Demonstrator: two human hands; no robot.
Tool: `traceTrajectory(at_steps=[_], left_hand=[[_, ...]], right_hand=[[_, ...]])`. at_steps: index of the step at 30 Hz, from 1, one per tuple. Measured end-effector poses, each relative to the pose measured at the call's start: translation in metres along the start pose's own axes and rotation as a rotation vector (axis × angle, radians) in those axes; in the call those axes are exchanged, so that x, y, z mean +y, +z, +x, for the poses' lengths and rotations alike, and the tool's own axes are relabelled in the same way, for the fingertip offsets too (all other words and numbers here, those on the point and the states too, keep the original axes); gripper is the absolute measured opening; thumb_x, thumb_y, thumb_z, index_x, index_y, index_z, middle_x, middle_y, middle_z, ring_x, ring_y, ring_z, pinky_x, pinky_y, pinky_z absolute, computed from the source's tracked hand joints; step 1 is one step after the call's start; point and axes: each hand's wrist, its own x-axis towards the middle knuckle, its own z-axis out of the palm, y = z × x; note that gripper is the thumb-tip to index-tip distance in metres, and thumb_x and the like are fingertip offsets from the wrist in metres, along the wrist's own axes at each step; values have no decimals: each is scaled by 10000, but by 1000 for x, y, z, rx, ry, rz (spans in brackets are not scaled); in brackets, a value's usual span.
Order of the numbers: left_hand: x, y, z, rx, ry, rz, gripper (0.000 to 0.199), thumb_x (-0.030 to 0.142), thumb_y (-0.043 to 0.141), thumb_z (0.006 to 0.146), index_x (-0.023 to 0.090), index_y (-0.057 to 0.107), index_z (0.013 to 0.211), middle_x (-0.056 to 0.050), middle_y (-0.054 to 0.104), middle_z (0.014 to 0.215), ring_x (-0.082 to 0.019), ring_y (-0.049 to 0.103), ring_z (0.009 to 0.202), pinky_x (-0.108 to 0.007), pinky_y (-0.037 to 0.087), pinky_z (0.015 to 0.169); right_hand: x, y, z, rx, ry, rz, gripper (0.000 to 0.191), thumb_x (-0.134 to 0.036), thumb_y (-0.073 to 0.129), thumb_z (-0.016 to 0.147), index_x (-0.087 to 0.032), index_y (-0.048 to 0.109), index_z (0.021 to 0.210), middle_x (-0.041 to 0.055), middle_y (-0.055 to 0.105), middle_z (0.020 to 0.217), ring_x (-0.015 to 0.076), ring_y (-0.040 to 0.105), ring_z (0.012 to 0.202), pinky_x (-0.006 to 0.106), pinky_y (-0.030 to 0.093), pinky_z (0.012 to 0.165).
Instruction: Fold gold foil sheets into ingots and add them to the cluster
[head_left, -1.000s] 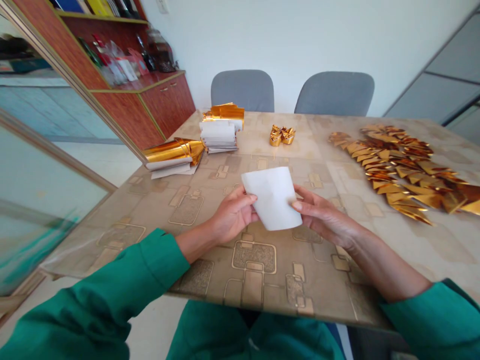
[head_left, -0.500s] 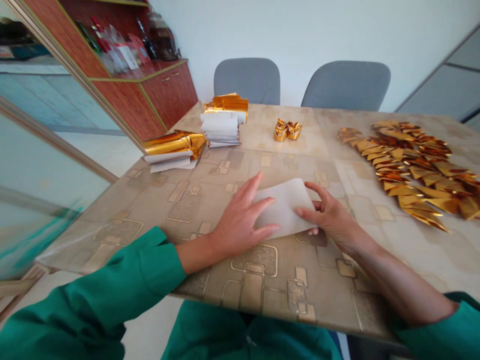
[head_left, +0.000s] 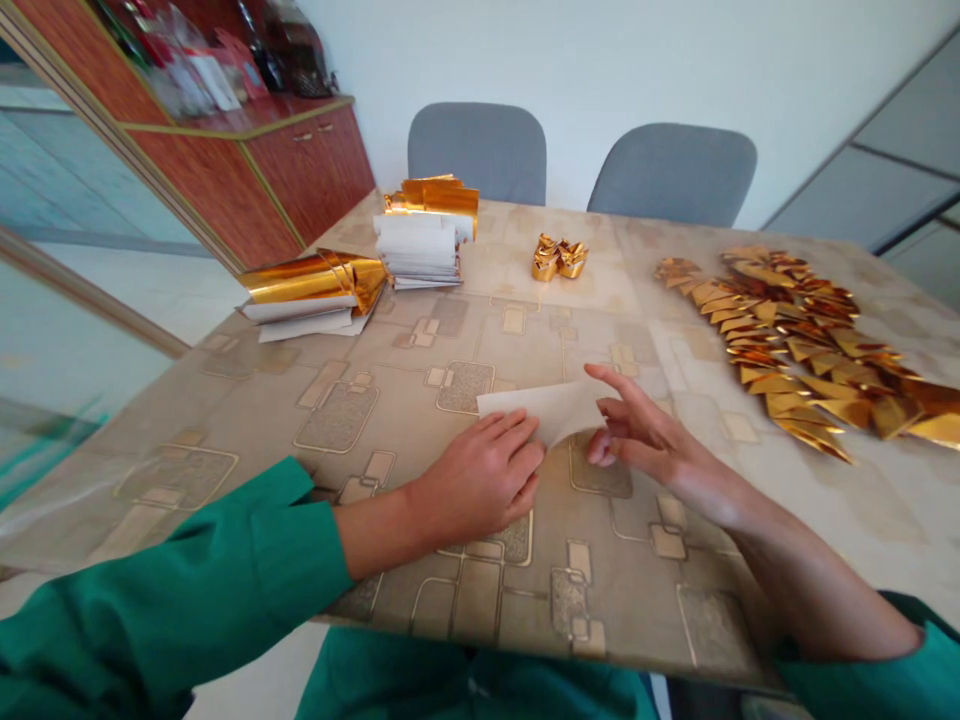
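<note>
A white paper sheet (head_left: 537, 408) lies on the table with a curved, slightly raised edge. My left hand (head_left: 480, 478) presses down on its near edge and hides part of it. My right hand (head_left: 645, 435) is beside the sheet's right end, its fingers apart and curled, and it holds nothing. Farther back stand a gold foil roll on white sheets (head_left: 311, 282), a stack of white paper with gold foil behind it (head_left: 418, 250), and a pair of small folded gold ingot shapes (head_left: 559, 258). Many folded gold foil pieces (head_left: 795, 340) lie in overlapping rows to the right of my right hand.
The table (head_left: 405, 375) has a beige patterned cover, and its left edge runs close to a glass panel (head_left: 45, 390). A red-brown wooden cabinet (head_left: 247, 175) stands behind it. Two grey chairs (head_left: 476, 150) (head_left: 671, 170) stand at the far side.
The sheet went from being held up in both hands to lying on the table. My left hand now presses it, and my right hand has come off to the right.
</note>
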Motion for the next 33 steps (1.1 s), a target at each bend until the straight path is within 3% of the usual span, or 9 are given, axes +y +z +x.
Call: traceTrajectory(at_steps=[2, 6, 10, 14, 17, 20, 24, 29, 33], left_hand=[[0, 0, 0, 29, -2, 14, 214, 199, 471, 910, 102, 662, 925, -194, 693, 1160, -287, 651, 1126, -435, 525, 994], [0, -1, 0, 27, 11, 20, 183, 173, 482, 878, 105, 651, 865, -210, 696, 1155, -308, 663, 1106, -446, 543, 967], [1, -4, 0, -13, 16, -29, 185, 180, 463, 879, 128, 640, 870, -189, 707, 1131, -306, 662, 1109, -443, 557, 938], [-1, -9, -3, -49, -6, -122, 153, 218, 533, 855, 133, 633, 933, -182, 694, 1153, -312, 638, 1129, -467, 539, 946], [-8, -15, -7, -66, -68, -200, 135, 229, 541, 884, 147, 637, 934, -128, 720, 1020, -268, 664, 1012, -421, 547, 886], [-16, -18, -11, -60, -268, -255, 153, 289, 536, 929, 170, 632, 922, -69, 709, 872, -226, 670, 848, -367, 549, 761], [-21, -16, -12, -30, -487, -302, 187, 280, 599, 896, 199, 581, 1063, -27, 707, 887, -203, 673, 768, -337, 538, 700], [-20, -11, -11, -1, -382, -245, 341, 168, 535, 909, 221, 510, 1245, -74, 630, 1165, -209, 649, 1002, -344, 542, 835], [-21, -9, -11, -24, -272, -147, 248, 198, 448, 966, 202, 585, 1173, -99, 602, 1208, -201, 645, 966, -339, 549, 819]], right_hand=[[4, -5, -2, -32, -114, -193, 653, -181, 581, 821, -312, 407, 1437, 61, 608, 1091, 176, 633, 837, 363, 547, 763], [13, -9, 0, 60, -289, -549, 360, -193, 661, 821, -299, 666, 1165, 73, 560, 1120, 218, 580, 974, 389, 518, 825], [14, -11, 4, 52, -334, -721, 78, -203, 679, 844, -261, 732, 843, 73, 596, 1118, 233, 574, 1015, 417, 480, 883], [12, -16, 6, -48, -268, -646, 98, -208, 625, 889, -236, 709, 847, 48, 686, 965, 193, 631, 889, 357, 495, 824], [12, -20, 6, -48, -250, -623, 93, -263, 618, 900, -244, 710, 901, 46, 716, 969, 201, 644, 897, 365, 489, 843], [13, -21, 7, -38, -236, -593, 199, -338, 549, 952, -244, 715, 895, 47, 727, 949, 199, 646, 888, 359, 479, 830], [17, -14, 13, 79, -184, -607, 266, -356, 511, 967, -224, 712, 853, 43, 706, 811, 195, 617, 785, 339, 454, 726], [24, -1, 23, 242, -138, -717, 197, -309, 594, 911, -222, 693, 765, 29, 676, 716, 187, 584, 715, 322, 416, 665], [24, 2, 27, 307, -103, -738, 137, -293, 652, 871, -219, 691, 763, 20, 669, 679, 176, 582, 658, 305, 395, 616]])
